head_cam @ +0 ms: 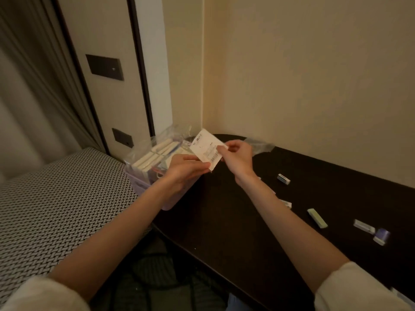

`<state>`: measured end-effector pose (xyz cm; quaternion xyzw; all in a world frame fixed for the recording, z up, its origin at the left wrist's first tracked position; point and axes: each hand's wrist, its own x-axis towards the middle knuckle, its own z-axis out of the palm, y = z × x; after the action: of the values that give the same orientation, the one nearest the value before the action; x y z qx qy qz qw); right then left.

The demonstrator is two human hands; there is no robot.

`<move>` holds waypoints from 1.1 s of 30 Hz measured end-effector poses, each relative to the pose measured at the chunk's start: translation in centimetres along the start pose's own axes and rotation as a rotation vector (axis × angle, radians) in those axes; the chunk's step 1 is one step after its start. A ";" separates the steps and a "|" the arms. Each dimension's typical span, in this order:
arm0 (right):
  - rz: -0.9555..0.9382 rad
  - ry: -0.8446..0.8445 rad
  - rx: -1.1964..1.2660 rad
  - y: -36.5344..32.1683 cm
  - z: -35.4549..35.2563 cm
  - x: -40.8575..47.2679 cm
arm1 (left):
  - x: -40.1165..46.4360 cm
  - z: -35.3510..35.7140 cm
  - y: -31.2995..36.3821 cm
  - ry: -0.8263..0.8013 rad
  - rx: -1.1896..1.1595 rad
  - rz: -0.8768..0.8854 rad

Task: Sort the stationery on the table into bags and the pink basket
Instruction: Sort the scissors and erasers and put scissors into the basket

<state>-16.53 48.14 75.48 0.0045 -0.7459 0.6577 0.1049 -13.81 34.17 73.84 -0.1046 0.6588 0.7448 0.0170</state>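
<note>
White packet [207,148], barcode-labelled, pinched between left hand [184,169] and right hand [235,159].

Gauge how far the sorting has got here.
Partly done: the pink basket already holds bagged pens. In hand: both the left hand and right hand pinch a white labelled packet. Left: several erasers lie loose on the table.
</note>
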 end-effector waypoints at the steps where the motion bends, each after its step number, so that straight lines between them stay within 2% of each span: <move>1: -0.117 0.021 -0.087 -0.4 0.9 0.2 | 0.6 -0.5 0.1 0.065 0.120 0.069; 3: -0.310 0.037 -0.255 -0.8 2.4 0.7 | 1.6 -1.4 0.6 0.172 0.283 0.186; 6: -0.503 -0.037 -0.522 -0.5 4.5 1.5 | 3.2 -3.8 1.9 0.261 0.258 0.250; 10: -0.761 -0.129 -0.779 1.1 7.3 1.7 | 4.7 -7.0 3.4 0.246 0.206 0.219; 12: -0.807 -0.174 -0.845 1.6 8.6 1.5 | 5.6 -7.9 3.7 0.205 0.189 0.146; 16: -0.819 -0.194 -0.910 2.7 10.1 0.7 | 6.7 -8.6 4.3 0.185 0.297 0.025; 19: -0.776 -0.140 -0.791 4.4 10.5 1.0 | 7.2 -8.6 4.9 0.130 0.429 -0.031; 23: -0.676 -0.252 -0.601 5.4 9.9 1.1 | 7.6 -8.1 5.5 0.056 0.586 -0.076; 28: -0.450 -0.307 -0.258 6.3 8.3 1.2 | 7.7 -8.1 5.0 0.047 0.725 0.002; 31: -0.434 -0.249 -0.296 6.7 7.5 1.6 | 7.4 -7.5 4.4 0.076 0.838 0.065; 33: -0.330 -0.237 -0.380 6.9 7.4 1.5 | 7.3 -7.2 4.0 0.111 0.912 0.112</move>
<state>-20.11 42.04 68.17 0.1831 -0.8521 0.4751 0.1213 -20.61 25.69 75.62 -0.0905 0.9237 0.3719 -0.0144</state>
